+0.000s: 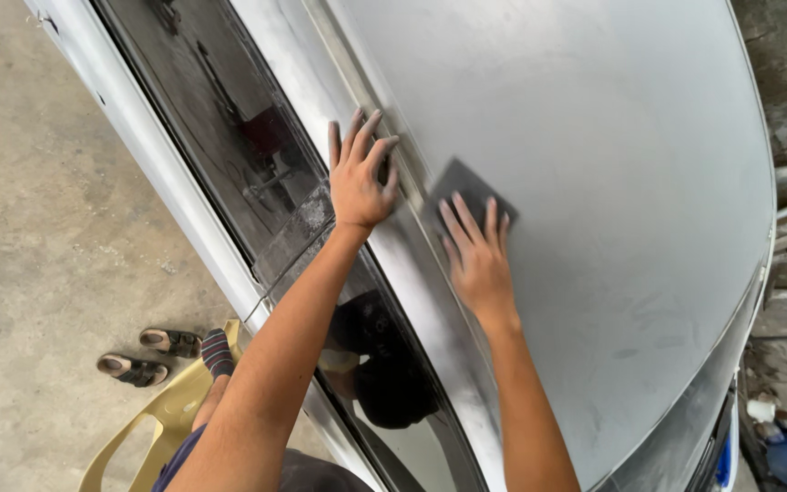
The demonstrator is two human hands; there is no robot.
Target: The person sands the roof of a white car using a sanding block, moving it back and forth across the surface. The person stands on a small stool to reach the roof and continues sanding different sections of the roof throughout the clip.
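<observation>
Dark grey sanding paper [471,189], a small flat sheet, lies on the dull grey car roof [612,182], close to the roof's side edge and just inboard of the long channel that runs along that edge. The right hand [477,260] lies flat on the sheet's near part, fingers straight, slightly spread and pressed down, so the palm and fingers appear to hold the sheet tight against the metal; nothing is pinched.

Just beside it, the left hand [360,178] rests open across the roof's edge channel [412,164], fingers fanned wide and pointing away from the person. It holds nothing; by its placing, it seems to steady the body while the person leans over the car. Both forearms reach up from the bottom of the view.

Across the roof the paint is matt and scuffed to a powdery grey, with faint rubbing marks, and the panel curves away toward the far right edge. Below the roof's side edge, dark side windows [229,128] reflect the person's head and shoulders.

Beneath the person, a yellow plastic chair [170,415] stands on the concrete floor [38,228], with one foot in a striped sock [217,352] on it. A pair of sandals [149,355] lies on the floor next to the chair. Rough boards and clutter sit past the roof's far right edge.
</observation>
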